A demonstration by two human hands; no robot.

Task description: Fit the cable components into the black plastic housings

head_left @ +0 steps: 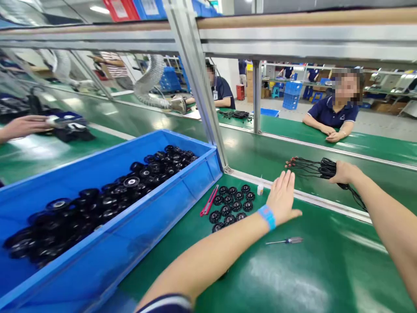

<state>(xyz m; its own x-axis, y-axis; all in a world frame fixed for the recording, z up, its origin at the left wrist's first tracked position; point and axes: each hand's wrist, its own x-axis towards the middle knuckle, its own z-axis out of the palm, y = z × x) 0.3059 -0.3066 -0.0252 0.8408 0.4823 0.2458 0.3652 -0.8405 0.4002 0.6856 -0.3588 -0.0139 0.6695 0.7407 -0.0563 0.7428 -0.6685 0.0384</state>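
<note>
My right hand (345, 172) grips a bundle of black cables (326, 168) over the far strip of the green bench. Reddish ends (291, 163) of the cables point left, and a loose tail hangs below my hand. My left hand (282, 198), with a blue band at the wrist, is stretched out flat with nothing in it, just left of the cable ends. Under my left forearm lie several round black parts (228, 200), partly covered by the arm. A small screwdriver (286, 240) rests on the bench, nearer to me than my left hand.
A long blue bin (169, 226) full of round black parts stands at the left. Beside the parts on the bench are a red cutter knife (209, 200) and a small white bottle (260, 188). A metal post (198, 82) rises behind them. Co-workers sit across the bench; another person's hand (29, 126) is far left.
</note>
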